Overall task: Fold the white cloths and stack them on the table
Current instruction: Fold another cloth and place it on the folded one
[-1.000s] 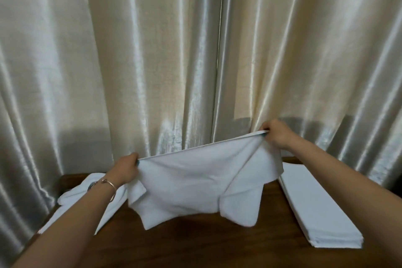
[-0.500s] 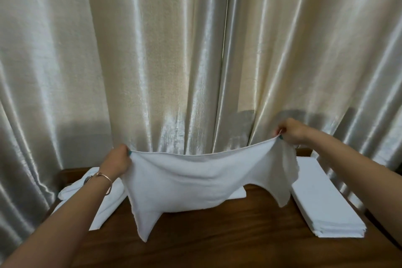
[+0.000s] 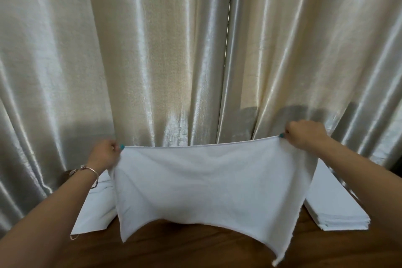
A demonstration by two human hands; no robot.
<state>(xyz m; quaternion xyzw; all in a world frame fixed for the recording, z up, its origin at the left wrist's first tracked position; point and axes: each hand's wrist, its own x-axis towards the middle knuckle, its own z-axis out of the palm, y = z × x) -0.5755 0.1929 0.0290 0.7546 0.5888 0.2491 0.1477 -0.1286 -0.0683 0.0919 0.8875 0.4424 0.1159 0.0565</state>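
A white cloth (image 3: pixel 208 183) hangs spread out in the air above the dark wooden table (image 3: pixel 195 250). My left hand (image 3: pixel 105 154) pinches its top left corner and my right hand (image 3: pixel 304 137) pinches its top right corner, so the top edge is stretched nearly straight. The lower corners dangle toward the table. A neat stack of folded white cloths (image 3: pixel 335 206) lies on the table at the right. Loose unfolded white cloths (image 3: pixel 95 209) lie at the left, partly hidden behind the held cloth.
Shiny cream curtains (image 3: pixel 195 50) hang close behind the table and fill the background. Bare wood shows along the table's near side, under the held cloth.
My hands have moved apart and pulled the crumpled cloth out flat, its top edge now taut. The view has shifted slightly.
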